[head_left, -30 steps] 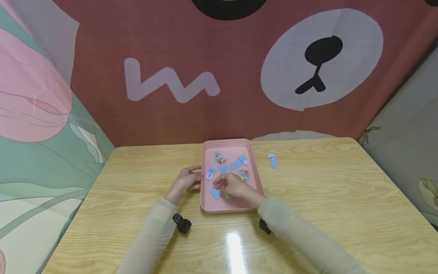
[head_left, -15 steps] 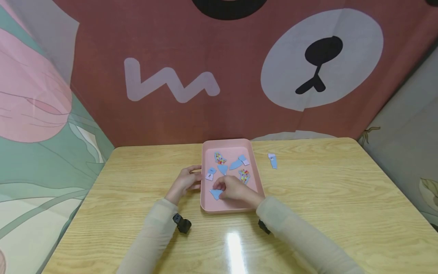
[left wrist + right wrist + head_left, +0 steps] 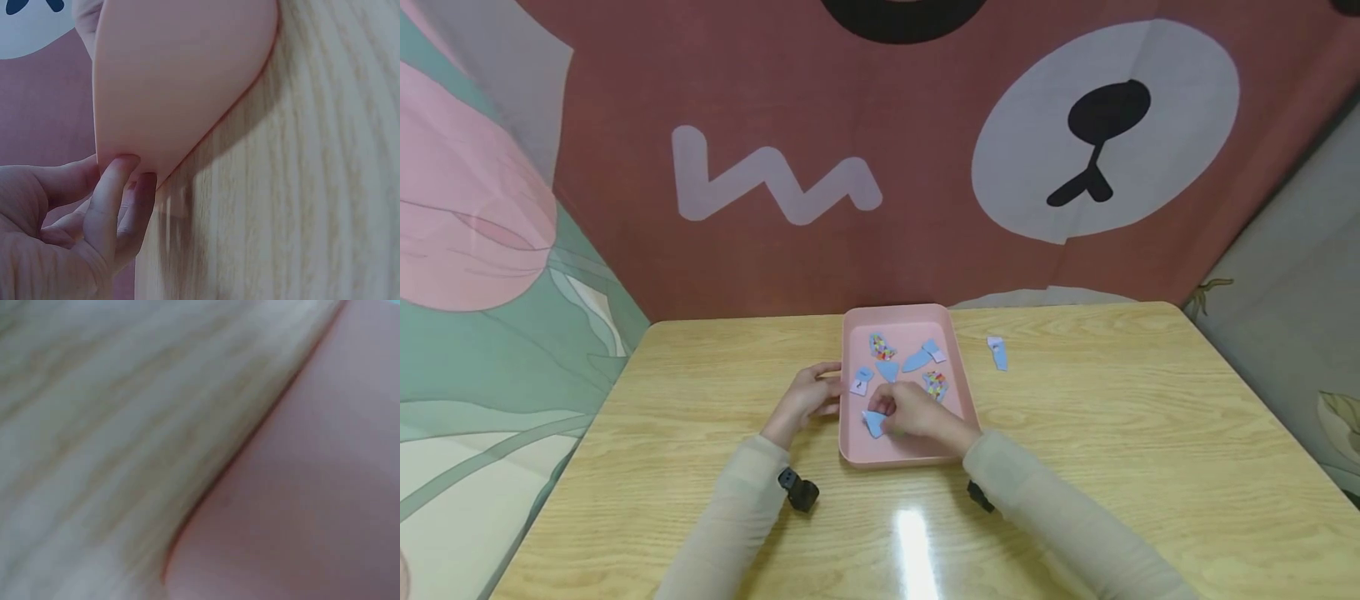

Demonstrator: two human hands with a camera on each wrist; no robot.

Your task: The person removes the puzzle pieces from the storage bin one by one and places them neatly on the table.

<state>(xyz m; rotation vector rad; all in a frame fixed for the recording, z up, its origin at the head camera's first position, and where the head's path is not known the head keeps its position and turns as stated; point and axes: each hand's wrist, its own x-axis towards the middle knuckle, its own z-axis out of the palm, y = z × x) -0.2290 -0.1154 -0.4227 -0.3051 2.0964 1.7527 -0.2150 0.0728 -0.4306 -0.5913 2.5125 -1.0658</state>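
Note:
A pink tray [image 3: 895, 314] lies on the wooden table, with several flat light-blue pieces in it. My left hand [image 3: 805, 396] is at the tray's left side; in the left wrist view its fingertips touch the outer wall and rim. Inside the tray's near half, my right hand [image 3: 910, 410] has curled fingers and thumb at the edge of a light-blue, roughly triangular piece [image 3: 872, 424], seeming to pinch it. The hand covers part of that piece. The right wrist view holds only blurred tray wall and tabletop, without the fingers.
Farther in the tray lie two multicoloured speckled pieces [image 3: 882, 347], a pointed blue piece [image 3: 887, 370], a long blue piece [image 3: 916, 361] and a small lilac-and-blue piece [image 3: 861, 383]. Another blue piece [image 3: 998, 353] lies on the table [image 3: 1112, 400] right of the tray. A printed curtain hangs behind.
The triangular light-blue piece has shifted slightly right and turned a little at my right fingertips. My right hand's fingers have drawn in closer to it. The left hand and tray stay put.

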